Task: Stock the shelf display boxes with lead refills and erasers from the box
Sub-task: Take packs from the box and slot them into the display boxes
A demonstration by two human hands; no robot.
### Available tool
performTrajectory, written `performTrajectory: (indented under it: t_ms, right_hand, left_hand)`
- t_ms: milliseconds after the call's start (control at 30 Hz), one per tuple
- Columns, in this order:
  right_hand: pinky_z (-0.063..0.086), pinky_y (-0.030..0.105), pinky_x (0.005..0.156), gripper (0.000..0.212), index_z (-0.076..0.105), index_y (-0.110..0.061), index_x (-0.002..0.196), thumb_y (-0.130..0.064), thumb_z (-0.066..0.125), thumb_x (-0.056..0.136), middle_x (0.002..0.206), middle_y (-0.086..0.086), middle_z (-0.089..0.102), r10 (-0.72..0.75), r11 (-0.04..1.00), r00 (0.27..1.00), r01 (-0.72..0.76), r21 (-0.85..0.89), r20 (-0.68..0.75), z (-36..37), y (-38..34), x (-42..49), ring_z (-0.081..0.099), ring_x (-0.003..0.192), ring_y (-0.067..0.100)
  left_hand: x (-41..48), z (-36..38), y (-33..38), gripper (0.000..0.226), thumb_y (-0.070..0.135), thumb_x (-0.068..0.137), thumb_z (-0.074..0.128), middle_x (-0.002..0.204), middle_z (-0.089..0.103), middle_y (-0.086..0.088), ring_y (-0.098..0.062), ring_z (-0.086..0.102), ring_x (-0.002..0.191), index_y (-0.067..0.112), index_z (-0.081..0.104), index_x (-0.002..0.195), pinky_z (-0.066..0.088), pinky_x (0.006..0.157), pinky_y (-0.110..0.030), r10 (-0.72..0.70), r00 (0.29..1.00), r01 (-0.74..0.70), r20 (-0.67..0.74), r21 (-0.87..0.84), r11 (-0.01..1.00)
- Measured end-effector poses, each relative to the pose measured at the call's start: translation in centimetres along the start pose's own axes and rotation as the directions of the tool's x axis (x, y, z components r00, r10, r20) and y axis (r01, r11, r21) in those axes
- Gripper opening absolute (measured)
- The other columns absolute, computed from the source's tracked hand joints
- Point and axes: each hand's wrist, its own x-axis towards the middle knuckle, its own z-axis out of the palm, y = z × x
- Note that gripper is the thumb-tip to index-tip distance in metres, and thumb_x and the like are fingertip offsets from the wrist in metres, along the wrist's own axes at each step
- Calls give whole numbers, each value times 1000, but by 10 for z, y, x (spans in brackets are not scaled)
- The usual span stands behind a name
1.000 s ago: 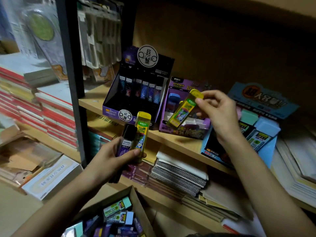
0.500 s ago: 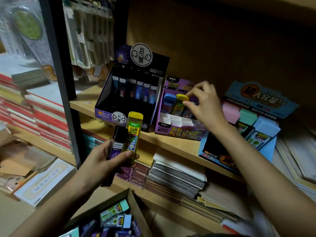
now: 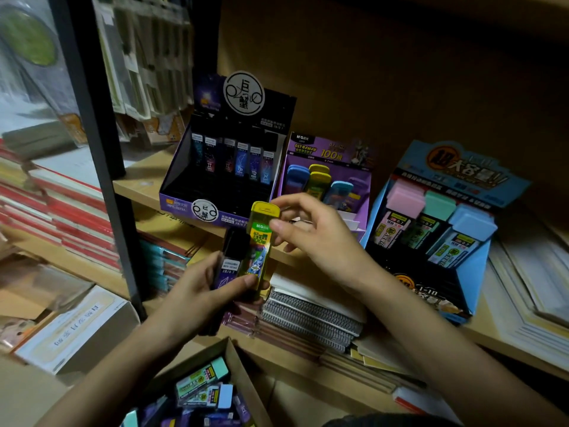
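**Both hands on a yellow refill case, in front of the shelf**

The light is dim. A wooden shelf [image 3: 144, 186] carries three display boxes in a row. The black display box [image 3: 177, 183] is on the left, with dark refills lined along its back. The purple display box [image 3: 326, 149] is in the middle, with blue and yellow cases at the rear. The blue display box [image 3: 480, 177] is on the right, with pink-, green- and blue-capped packs.

A black upright post [image 3: 101, 149] bounds the shelf on the left, and red-edged books [image 3: 61, 211] are stacked beyond it. Spiral notebooks [image 3: 311, 315] lie on the level below. An open cardboard box [image 3: 243, 374] sits at the bottom edge with small packs inside (labels too blurred to sort).

The hands are in free air just in front of the shelf lip, below the black and purple boxes.

The left hand [image 3: 197, 297] is curled around two cases held side by side and upright. They are a black refill case [image 3: 231, 260] and a yellow refill case [image 3: 260, 241], and the thumb lies across their lower ends. The right hand [image 3: 317, 238] pinches the top of the yellow case between thumb and forefinger, with the other fingers loosely bent.
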Motion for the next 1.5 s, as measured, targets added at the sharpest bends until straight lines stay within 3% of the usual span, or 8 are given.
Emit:
performTrajectory:
  t_ms: [200, 467, 667, 1067, 1167, 1267, 1367, 1500]
  right_hand:
    - [51, 18, 58, 20, 56, -15, 92, 4, 58, 86, 80, 4, 58, -20, 1000, 992, 22, 10, -128, -26, -7, 6, 60, 63, 4]
    - [54, 23, 77, 14, 54, -16, 96, -7, 62, 88, 90, -8, 58, -312, 902, 839, 115, -416, -445, -87, -11, 37, 63, 90, 14]
    - [44, 5, 69, 12, 55, -19, 95, -12, 62, 88, 84, -17, 54, -422, 799, 806, 115, -590, -415, -87, 4, 50, 53, 78, -11]
    - [31, 22, 83, 19, 62, -6, 105, -13, 62, 87, 109, 7, 54, -467, 497, 855, 44, -867, -225, -64, 14, 49, 44, 107, 22]
    - [34, 17, 74, 10, 63, -9, 97, -13, 61, 88, 91, -5, 55, -448, 705, 872, 209, -677, -196, -30, -4, 32, 50, 87, 8]
    - [46, 23, 71, 14, 63, -14, 99, -20, 65, 87, 86, -1, 60, -64, 952, 998, 54, -302, -25, 16, -12, 19, 55, 76, 8]
    - [51, 40, 73, 11, 61, -11, 98, -13, 64, 87, 86, 5, 60, 76, 993, 997, -73, -94, 33, 44, -12, 17, 58, 75, 21]
    - [50, 16, 55, 7, 62, -10, 93, -7, 63, 87, 80, 7, 60, 25, 999, 999, -24, 27, -37, 40, -20, 38, 58, 62, 5]
  left_hand:
    - [-2, -4, 0, 29, 23, 78, 59, 97, 74, -5, -23, 72, 80, 7, 56, 102, 58, 60, -27, -9, 1000, 8, 19, 24, 1000]
    - [-1, -10, 0, 31, 30, 79, 58, 58, 60, -2, -8, 51, 45, 2, 52, 91, 41, 42, -16, -11, 997, 16, -74, 69, 998]
    - [1, -12, -5, 34, 35, 81, 67, 63, 58, 2, -8, 54, 52, 11, 53, 101, 42, 47, -20, -80, 993, 70, -88, -110, 991]
    - [-3, -12, -3, 33, 31, 82, 59, 85, 68, -6, -13, 56, 57, 14, 51, 110, 48, 50, -23, 18, 1000, -16, 14, -130, 991]
    - [-2, -14, -2, 41, 31, 79, 63, 88, 70, -11, -14, 59, 57, 14, 51, 114, 50, 52, -24, 34, 999, -36, -17, -132, 991]
    - [-2, -15, -1, 40, 32, 77, 65, 93, 71, -14, -14, 62, 59, 20, 53, 113, 51, 54, -24, 43, 999, -46, -24, -131, 990]
    - [-4, -19, 1, 37, 34, 78, 64, 95, 71, -15, -15, 65, 61, 23, 54, 112, 52, 54, -24, 42, 999, -47, -33, -145, 988]
    - [-7, -31, 9, 45, 52, 82, 49, 94, 73, -10, -15, 67, 61, 18, 53, 110, 51, 51, -21, 42, 985, -59, -165, -98, 993]
